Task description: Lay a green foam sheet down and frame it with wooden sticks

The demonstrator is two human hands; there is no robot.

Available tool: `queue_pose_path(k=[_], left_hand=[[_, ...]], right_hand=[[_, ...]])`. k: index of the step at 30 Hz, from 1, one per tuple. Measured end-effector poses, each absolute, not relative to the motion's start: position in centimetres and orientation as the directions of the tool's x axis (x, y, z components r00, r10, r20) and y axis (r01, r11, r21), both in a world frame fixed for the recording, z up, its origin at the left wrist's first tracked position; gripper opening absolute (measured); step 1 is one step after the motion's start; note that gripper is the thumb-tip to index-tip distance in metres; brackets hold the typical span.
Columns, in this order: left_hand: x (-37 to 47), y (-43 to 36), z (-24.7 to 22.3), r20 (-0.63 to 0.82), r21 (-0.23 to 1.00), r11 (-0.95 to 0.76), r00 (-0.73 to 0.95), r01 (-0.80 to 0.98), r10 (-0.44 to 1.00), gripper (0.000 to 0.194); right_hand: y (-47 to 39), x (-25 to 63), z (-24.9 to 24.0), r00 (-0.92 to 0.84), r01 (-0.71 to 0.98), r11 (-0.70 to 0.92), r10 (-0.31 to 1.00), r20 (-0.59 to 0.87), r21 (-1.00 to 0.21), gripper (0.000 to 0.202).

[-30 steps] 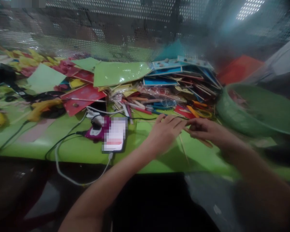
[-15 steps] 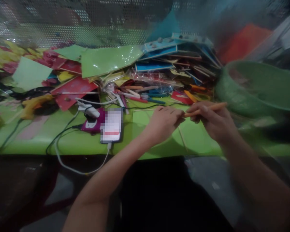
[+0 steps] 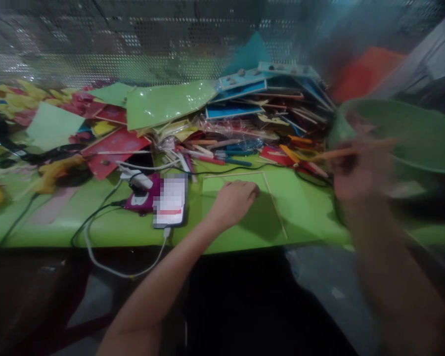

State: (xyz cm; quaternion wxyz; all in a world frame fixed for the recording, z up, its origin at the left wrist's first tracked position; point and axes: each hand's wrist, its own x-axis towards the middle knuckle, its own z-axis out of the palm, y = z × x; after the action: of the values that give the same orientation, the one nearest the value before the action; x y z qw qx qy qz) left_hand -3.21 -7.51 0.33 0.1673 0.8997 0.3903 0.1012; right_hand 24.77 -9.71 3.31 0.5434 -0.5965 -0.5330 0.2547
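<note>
My right hand (image 3: 367, 170), smeared by motion, is closed around an orange pen (image 3: 337, 153) at the right, in front of the green basin. My left hand (image 3: 235, 202) is over a light green card (image 3: 252, 222), its fingers curled together and pointing down; whatever they may hold is hidden. Along the card's right side lies a thin wooden stick (image 3: 276, 205), and another thin stick (image 3: 232, 175) runs along its far edge.
A phone (image 3: 169, 200) on a white cable lies beside a purple power strip (image 3: 144, 195) to the left. Farther left is a yellow glue gun (image 3: 57, 170). Pens, sticks and coloured cards are heaped behind. A green basin (image 3: 404, 128) stands at the right.
My hands have moved apart. The right hand has carried the orange pen right, away from my left hand, which has shifted slightly left and nearer to me over the card.
</note>
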Motion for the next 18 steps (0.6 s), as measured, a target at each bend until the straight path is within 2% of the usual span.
queue_pose_path(k=[2,4,11,18], left_hand=[[-2.7,-7.3,-0.3,0.055,0.358,-0.679,0.711,0.641,0.701,0.030],[-1.9,-7.0,-0.8,0.061,0.338,-0.713,0.742,0.614,0.668,0.031],[-0.6,-6.1,-2.2,0.025,0.248,-0.760,0.780,0.601,0.625,0.033],[-0.5,-6.0,-2.4,-0.003,0.232,-0.739,0.760,0.632,0.650,0.032]], right_hand=[[-9.0,23.9,2.2,0.403,0.088,0.196,0.890,0.214,-0.977,0.022],[-8.2,22.5,0.9,0.368,-0.021,0.140,0.922,0.123,-0.990,0.017],[-6.5,20.7,-2.5,0.330,0.037,-0.003,0.944,0.009,-0.999,0.018],[-6.6,20.5,-2.9,0.301,0.168,-0.027,0.953,0.025,-0.985,0.019]])
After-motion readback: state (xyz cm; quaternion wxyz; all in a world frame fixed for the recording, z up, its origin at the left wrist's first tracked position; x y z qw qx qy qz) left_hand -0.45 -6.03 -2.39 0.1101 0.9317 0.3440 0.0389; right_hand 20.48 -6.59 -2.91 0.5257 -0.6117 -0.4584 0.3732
